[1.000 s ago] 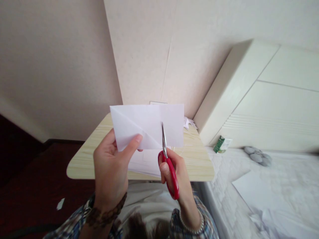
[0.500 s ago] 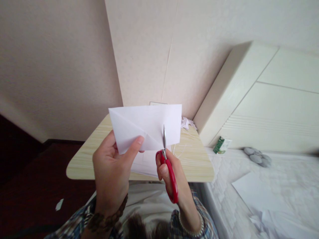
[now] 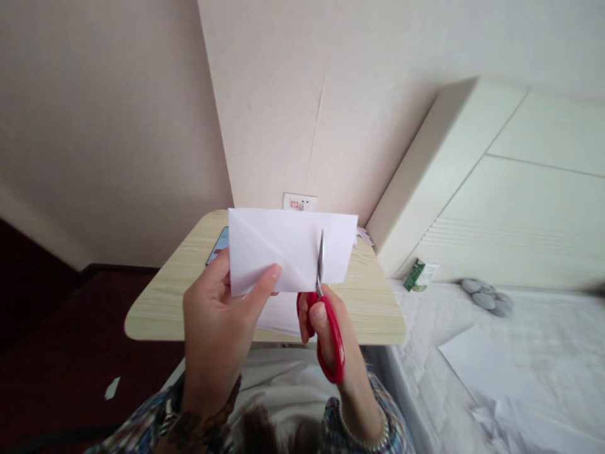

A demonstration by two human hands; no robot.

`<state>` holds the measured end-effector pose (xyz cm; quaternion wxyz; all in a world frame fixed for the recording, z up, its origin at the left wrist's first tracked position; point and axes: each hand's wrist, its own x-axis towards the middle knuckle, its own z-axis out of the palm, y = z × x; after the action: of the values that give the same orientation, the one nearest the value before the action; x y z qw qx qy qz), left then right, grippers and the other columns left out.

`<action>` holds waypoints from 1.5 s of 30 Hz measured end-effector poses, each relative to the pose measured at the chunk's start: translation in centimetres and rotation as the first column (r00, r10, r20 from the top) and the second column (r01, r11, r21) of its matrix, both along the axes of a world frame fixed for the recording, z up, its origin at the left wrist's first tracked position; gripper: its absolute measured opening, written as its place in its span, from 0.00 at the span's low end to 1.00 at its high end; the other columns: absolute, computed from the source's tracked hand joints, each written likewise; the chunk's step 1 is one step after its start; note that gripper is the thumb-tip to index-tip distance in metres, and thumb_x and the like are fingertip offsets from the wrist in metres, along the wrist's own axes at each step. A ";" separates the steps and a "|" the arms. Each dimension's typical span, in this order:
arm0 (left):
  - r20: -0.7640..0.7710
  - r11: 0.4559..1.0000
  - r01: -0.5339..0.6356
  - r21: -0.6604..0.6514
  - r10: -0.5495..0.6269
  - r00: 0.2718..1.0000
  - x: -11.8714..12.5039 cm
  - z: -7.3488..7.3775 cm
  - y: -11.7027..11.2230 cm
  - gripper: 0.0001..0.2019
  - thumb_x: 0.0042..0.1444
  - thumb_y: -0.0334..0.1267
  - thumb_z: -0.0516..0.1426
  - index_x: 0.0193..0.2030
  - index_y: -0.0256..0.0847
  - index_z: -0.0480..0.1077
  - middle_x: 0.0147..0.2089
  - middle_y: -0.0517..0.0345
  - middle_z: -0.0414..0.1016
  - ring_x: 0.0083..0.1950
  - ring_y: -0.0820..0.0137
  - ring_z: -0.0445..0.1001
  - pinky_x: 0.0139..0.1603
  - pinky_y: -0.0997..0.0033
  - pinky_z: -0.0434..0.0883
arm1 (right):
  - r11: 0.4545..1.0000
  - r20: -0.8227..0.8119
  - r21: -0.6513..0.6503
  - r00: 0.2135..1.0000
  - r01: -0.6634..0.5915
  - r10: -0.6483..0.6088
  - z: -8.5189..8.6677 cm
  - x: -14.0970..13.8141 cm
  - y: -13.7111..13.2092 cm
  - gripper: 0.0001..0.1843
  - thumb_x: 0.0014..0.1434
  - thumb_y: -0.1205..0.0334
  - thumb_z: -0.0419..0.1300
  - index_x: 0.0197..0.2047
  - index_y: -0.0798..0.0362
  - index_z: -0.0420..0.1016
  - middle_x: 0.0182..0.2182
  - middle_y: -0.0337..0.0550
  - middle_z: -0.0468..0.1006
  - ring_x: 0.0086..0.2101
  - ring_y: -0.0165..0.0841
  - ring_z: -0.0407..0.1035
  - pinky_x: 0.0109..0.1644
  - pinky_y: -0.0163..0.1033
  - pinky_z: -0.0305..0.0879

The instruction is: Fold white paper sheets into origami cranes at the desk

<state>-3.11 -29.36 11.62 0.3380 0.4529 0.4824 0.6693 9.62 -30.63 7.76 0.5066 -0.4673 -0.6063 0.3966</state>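
My left hand (image 3: 222,321) pinches a folded white sheet of paper (image 3: 271,243) at its lower left, thumb on the near face. A diagonal crease runs across the sheet's left part. Around the red handles of the scissors (image 3: 334,340) the fingers of my right hand (image 3: 343,321) are closed. The scissors' blades point up across the right part of the paper, reaching in from its lower edge. How deep the cut goes I cannot tell. Below the paper, more white paper (image 3: 281,314) lies on the light wooden table (image 3: 155,312).
Behind my left hand a phone (image 3: 218,244) lies on the table. White paper scraps (image 3: 363,236) are at the back right corner. A wall socket (image 3: 299,202) sits above the table. On the bed (image 3: 420,334) at right are a green-white carton (image 3: 418,276), a grey object (image 3: 486,297) and sheets (image 3: 477,353).
Both hands, the paper and the scissors have shifted a little to the right, and the paper slightly down. The phone and the socket have come into sight behind the paper.
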 end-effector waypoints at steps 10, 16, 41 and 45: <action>-0.030 0.999 0.033 -0.022 -0.034 0.999 0.0 -0.3 0.0 0.09 0.47 0.36 0.66 0.38 0.45 0.77 0.33 0.64 0.80 0.33 0.69 0.77 0.28 0.77 0.74 | 0.995 0.056 0.013 0.993 0.099 -0.100 0.5 -0.2 0.2 0.34 0.54 0.26 0.45 0.20 0.50 0.63 0.13 0.39 0.61 0.24 0.35 0.63 0.27 0.38 0.55; -0.022 0.999 0.033 -0.038 -0.034 0.999 0.0 0.0 0.0 0.09 0.47 0.36 0.66 0.37 0.47 0.77 0.34 0.64 0.80 0.32 0.70 0.76 0.28 0.78 0.74 | 0.991 0.081 0.018 0.987 0.135 -0.136 0.4 -0.2 0.3 0.35 0.55 0.27 0.45 0.20 0.50 0.67 0.13 0.39 0.61 0.24 0.35 0.63 0.27 0.39 0.55; -0.013 0.998 0.051 -0.041 -0.051 0.999 0.0 -0.1 0.1 0.08 0.48 0.38 0.66 0.37 0.47 0.77 0.32 0.64 0.80 0.30 0.70 0.76 0.27 0.78 0.74 | 0.986 0.140 -0.025 0.977 0.167 -0.162 0.8 -0.1 0.3 0.35 0.51 0.23 0.44 0.18 0.48 0.60 0.14 0.39 0.63 0.23 0.33 0.62 0.26 0.39 0.54; -0.027 0.998 0.051 -0.032 -0.052 0.998 -0.1 -0.2 0.1 0.08 0.49 0.39 0.66 0.37 0.47 0.77 0.32 0.64 0.79 0.30 0.70 0.76 0.25 0.77 0.73 | 0.985 0.142 -0.031 0.976 0.171 -0.165 0.6 0.0 0.2 0.34 0.53 0.26 0.45 0.18 0.48 0.59 0.14 0.38 0.63 0.22 0.32 0.61 0.26 0.39 0.54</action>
<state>-3.24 -29.23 11.39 0.3553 0.4691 0.4856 0.6465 9.60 -30.41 8.39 0.4844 -0.5542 -0.5900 0.3319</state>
